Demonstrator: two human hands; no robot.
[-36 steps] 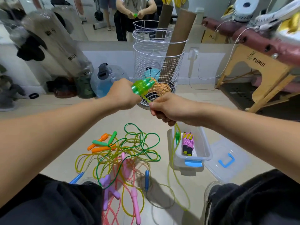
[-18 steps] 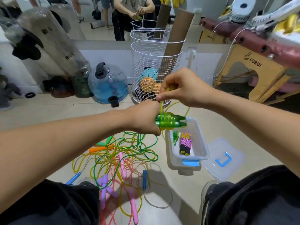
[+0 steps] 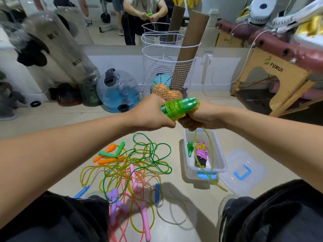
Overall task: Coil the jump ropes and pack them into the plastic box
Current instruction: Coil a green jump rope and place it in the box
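While one wound pink rope [image 3: 201, 153] lies in the plastic box [image 3: 220, 160], both hands [image 3: 153, 113] [image 3: 201, 116] grip the nearly coiled green rope [image 3: 176, 108] above it; apparently several tangled ropes [image 3: 132, 170] remain on the floor.

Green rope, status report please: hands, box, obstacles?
Left hand grips green handles; right hand holds rope. Tail hangs over plastic box. Nothing blocking.

My two arms are bare from elbow to wrist, no sleeves, watch or rings showing on my left hand [image 3: 150, 114] or right hand [image 3: 201, 117]. At five and seven o'clock, my knees wear dark, near-black trousers [image 3: 272, 217] of soft, slightly creased fabric, reaching the lower edge of view.
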